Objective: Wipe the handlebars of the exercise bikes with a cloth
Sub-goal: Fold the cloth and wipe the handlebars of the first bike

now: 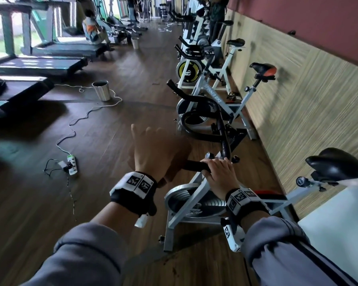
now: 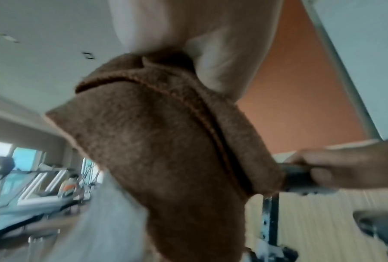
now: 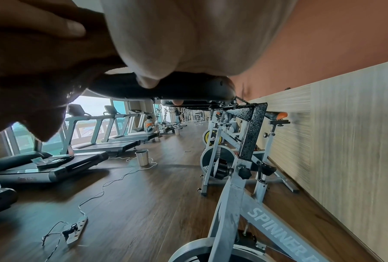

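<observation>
- Right hand [image 1: 219, 174] grips the black handlebar [image 1: 194, 165] of the nearest bike [image 1: 196, 195].
- Left hand [image 1: 153, 153], just beside it, holds a brown cloth [image 2: 166, 141] against the bar's end, fingers spread.

wooden floor [image 1: 116, 145], exercise bikes [image 1: 213, 104], steel bin [image 1: 101, 89]

left hand [image 1: 153, 153] seemingly spread, right hand [image 1: 219, 172] gripping

The nearest exercise bike [image 1: 196, 205] stands at 5 o'clock, with more bikes [image 1: 211, 104] lined behind it toward 1 o'clock along the wall [image 1: 298, 83]. Treadmills [image 1: 39, 65] sit at 10 o'clock. A bin [image 1: 101, 90] and power strip [image 1: 71, 164] lie on the floor [image 1: 112, 141] between.
</observation>
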